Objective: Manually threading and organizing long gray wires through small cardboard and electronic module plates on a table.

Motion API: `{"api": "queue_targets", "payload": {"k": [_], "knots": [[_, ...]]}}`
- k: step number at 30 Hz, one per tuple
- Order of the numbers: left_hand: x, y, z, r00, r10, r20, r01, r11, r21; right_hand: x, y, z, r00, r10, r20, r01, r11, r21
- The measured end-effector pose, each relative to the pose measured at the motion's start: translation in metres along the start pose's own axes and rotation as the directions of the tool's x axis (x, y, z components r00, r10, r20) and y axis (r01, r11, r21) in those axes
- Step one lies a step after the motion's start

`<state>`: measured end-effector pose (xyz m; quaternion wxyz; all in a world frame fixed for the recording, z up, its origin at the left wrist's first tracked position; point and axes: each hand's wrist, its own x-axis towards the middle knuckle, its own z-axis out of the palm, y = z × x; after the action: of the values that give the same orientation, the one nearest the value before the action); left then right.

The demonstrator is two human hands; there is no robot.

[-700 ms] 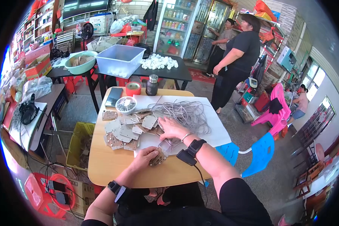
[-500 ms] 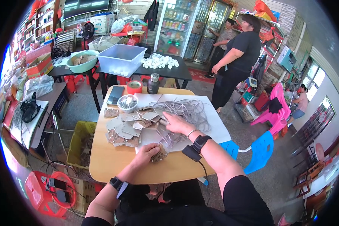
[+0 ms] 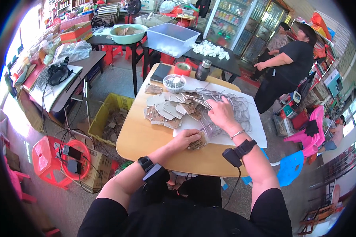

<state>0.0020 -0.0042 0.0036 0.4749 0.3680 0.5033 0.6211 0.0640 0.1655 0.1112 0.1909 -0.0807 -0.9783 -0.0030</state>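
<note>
My left hand [image 3: 186,139], near the table's front edge, is closed on a small brown flat plate [image 3: 197,143] with pale spots. Beyond it, my right hand [image 3: 222,115] reaches over the tangle of grey cords [image 3: 241,108], thumb and index finger apart, nothing visible between them. Its thumb is near the ends of several thin flat strips [image 3: 199,98] at the edge of the plate pile. That pile of grey and brown flat plates [image 3: 164,108] lies left of the cords. A round clear tub of small metallic pieces [image 3: 174,82] stands behind the pile.
A phone [image 3: 161,72], a red tape roll [image 3: 182,68] and a dark bottle [image 3: 203,70] line the far table edge. White sheeting [image 3: 257,132] lies under the cords. A yellow crate [image 3: 101,132] and red stool [image 3: 47,158] stand left, a blue chair [image 3: 290,169] right. Two people stand beyond.
The whole view has shifted, with the table now farther right and higher. My right hand has moved off the strips toward the cords, its fingers spread. My left hand still holds the plate.
</note>
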Motion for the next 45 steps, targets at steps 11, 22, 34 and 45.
{"api": "queue_targets", "payload": {"k": [11, 22, 34, 45], "knots": [[0.015, -0.033, -0.008, 0.995, 0.101, 0.023, -0.103, 0.991, 0.082, 0.037, -0.058, 0.086, 0.938, -0.265, -0.225, 0.259, 0.964, -0.057], [0.009, -0.018, -0.005, 0.999, 0.021, 0.027, -0.025, 0.989, 0.143, 0.033, 0.012, 0.114, 0.867, 0.477, 0.147, -0.498, 0.842, 0.205], [0.006, -0.014, -0.002, 0.999, -0.034, 0.032, 0.032, 0.998, 0.051, -0.035, 0.1, 0.082, 0.81, 0.471, -0.35, -0.375, 0.874, 0.309], [0.004, -0.009, -0.001, 1.0, -0.011, 0.013, 0.009, 0.985, 0.173, -0.209, 0.229, 0.042, 0.228, 0.958, -0.171, -0.971, 0.212, -0.11]]}}
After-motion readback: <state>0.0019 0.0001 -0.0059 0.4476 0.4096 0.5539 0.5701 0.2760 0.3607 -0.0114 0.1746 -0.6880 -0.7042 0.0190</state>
